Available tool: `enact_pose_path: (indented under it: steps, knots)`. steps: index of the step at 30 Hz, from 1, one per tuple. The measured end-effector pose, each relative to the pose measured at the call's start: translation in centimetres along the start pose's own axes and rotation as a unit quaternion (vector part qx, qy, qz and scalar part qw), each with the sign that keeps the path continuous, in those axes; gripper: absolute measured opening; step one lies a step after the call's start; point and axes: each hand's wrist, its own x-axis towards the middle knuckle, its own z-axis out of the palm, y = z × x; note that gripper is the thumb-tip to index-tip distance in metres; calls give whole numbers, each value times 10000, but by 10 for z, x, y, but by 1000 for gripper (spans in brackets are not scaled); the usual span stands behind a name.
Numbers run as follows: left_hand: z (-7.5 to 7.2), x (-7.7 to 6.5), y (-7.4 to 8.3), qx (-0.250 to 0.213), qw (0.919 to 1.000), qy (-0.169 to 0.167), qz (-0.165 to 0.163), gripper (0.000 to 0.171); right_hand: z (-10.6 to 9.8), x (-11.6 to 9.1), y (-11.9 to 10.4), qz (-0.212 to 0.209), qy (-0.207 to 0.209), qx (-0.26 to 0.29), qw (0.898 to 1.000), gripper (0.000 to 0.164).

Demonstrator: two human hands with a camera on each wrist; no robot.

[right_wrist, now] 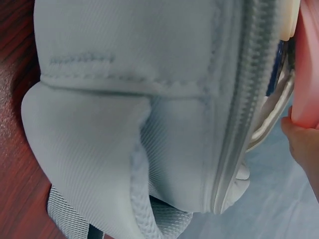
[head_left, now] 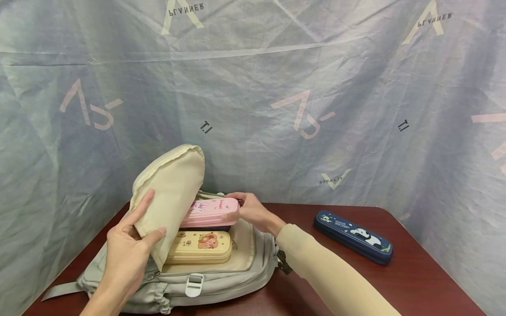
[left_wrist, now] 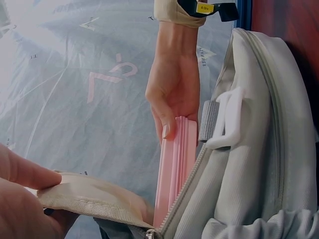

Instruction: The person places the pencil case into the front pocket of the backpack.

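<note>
A pale grey-green backpack (head_left: pixel 221 283) lies on the table with its zipped compartment unzipped. My left hand (head_left: pixel 125 251) holds up its cream-lined flap (head_left: pixel 174 199), thumb on the lining and other fingers mostly hidden behind. At the far end of the opening, my right hand (head_left: pixel 256 213) grips a pink pencil case (head_left: pixel 212 210) with a rabbit print by its right end. In the left wrist view the thumb presses on the pink case (left_wrist: pixel 174 164). A yellow pencil case (head_left: pixel 197 246) lies inside nearer to me, and a dark case (head_left: pixel 216 228) shows partly beneath the pink one.
To the right, a navy pencil case (head_left: pixel 353 237) with a panda print lies on the dark red table (head_left: pixel 308 289). A grey printed curtain (head_left: pixel 253 105) hangs behind the table. The backpack's white buckle (head_left: pixel 194 285) faces me.
</note>
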Motion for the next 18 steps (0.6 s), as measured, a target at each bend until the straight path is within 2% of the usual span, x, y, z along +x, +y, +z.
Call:
enact_pose_path:
  steps: [11,18]
  knots:
    - [-2,0,-1,-190,9996,-163,91,89,8,4,0,63,-8,-81,9999,64]
    - [-1,0,-1,-138,9997,-201,31,89,14,9,1,147,-8,-74,9999,66]
